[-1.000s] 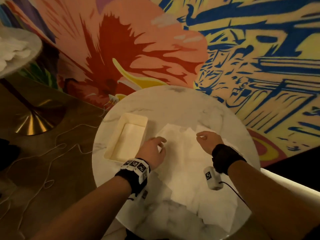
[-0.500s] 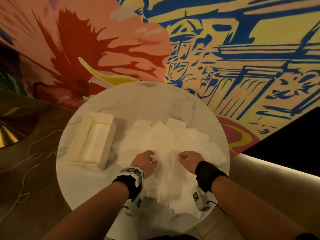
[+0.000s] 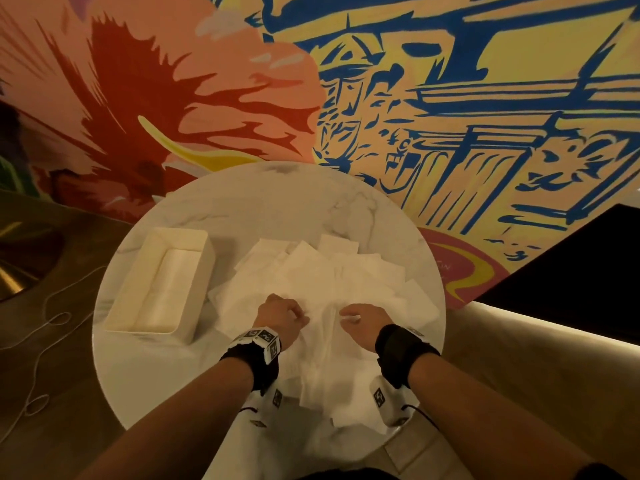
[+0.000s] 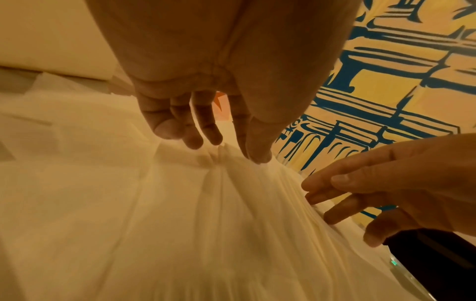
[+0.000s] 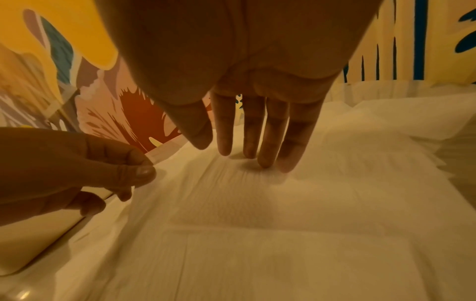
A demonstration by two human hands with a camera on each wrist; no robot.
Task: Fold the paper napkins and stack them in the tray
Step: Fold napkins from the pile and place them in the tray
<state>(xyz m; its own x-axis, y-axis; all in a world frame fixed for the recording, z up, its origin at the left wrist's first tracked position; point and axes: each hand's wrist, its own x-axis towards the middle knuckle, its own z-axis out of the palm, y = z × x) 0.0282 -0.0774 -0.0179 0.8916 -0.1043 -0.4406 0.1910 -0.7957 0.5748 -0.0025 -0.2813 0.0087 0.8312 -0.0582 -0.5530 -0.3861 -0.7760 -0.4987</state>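
Loads of loose paper napkins point(image 3: 322, 289) overlap, so the left hand point(image 3: 281, 315) pinching one while the flat, relaxed right hand point(image 3: 363, 318) presses could drag several along.

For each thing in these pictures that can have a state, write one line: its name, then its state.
Tray: upright on the table, left of the napkins; whether any napkin lies inside cannot be told.
Napkins: unfolded, spread in a loose overlapping heap.
Top napkin: bunched into pleats where it is pinched.
Left hand: pinches the top napkin.
Right hand: fingers straight, tips pressing on the napkin.
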